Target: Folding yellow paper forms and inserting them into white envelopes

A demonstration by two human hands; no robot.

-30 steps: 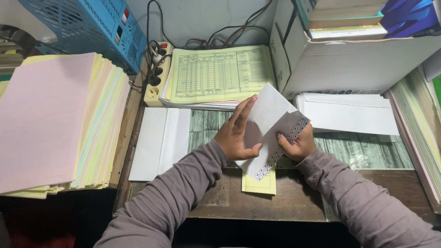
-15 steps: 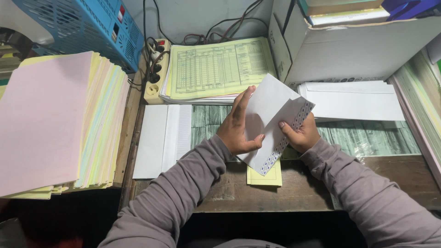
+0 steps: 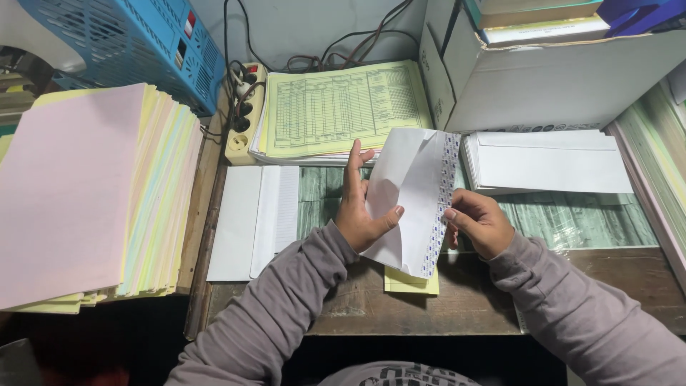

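White envelope (image 3: 409, 196) | between both hands | left hand (image 3: 361, 214) | right hand (image 3: 477, 223)

Two hands (image 3: 421, 218), one envelope (image 3: 411, 193), one power strip (image 3: 243, 118).

White envelope (image 3: 404, 196): flap open, patterned blue-and-white lining shown along the right edge, held tilted above the desk. Folded yellow slip (image 3: 411, 282): laid flat beneath it.

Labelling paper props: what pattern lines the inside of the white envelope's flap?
White envelope: flap lining shows small blue dots or marks on white, clearest in the head view.
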